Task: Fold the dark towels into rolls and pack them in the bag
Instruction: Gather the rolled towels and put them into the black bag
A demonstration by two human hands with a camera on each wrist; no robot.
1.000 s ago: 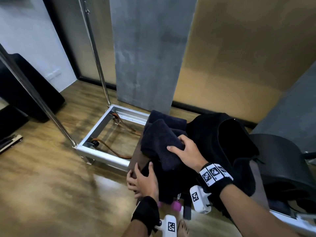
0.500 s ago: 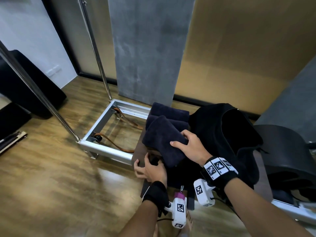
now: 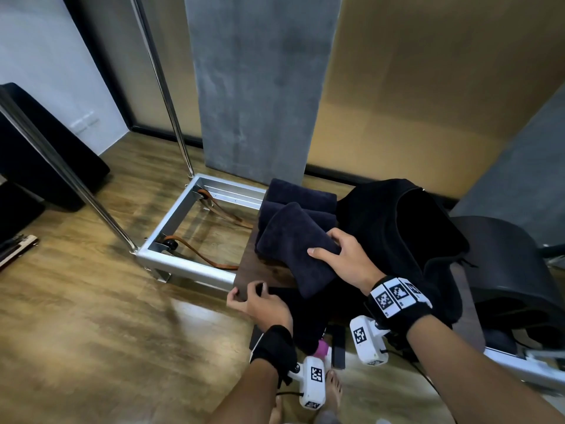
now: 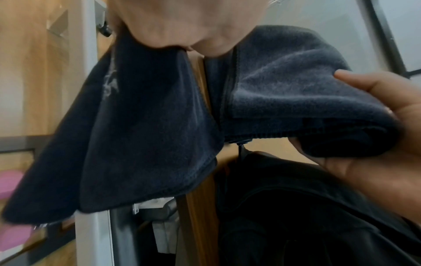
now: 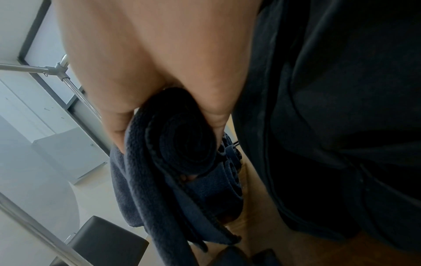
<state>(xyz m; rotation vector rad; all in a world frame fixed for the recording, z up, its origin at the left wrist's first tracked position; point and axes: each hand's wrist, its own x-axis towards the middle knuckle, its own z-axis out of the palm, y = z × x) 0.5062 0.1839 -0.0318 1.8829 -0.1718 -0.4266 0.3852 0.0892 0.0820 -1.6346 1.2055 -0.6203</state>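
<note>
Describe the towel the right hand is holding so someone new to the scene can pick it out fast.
Start at the silver metal frame on the wooden floor; just right of it a dark wooden stool top carries navy towels beside an open black bag. The rolled towel lies tilted on top of two others stacked behind it. It alone is in the right hand grip, its spiral end showing in the right wrist view.

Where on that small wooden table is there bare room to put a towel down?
Only a bare strip of the dark wooden table, between the left hand and the rolled dark towel gripped by the right hand. Behind lie two more towel rolls; the black bag crowds the right.
</note>
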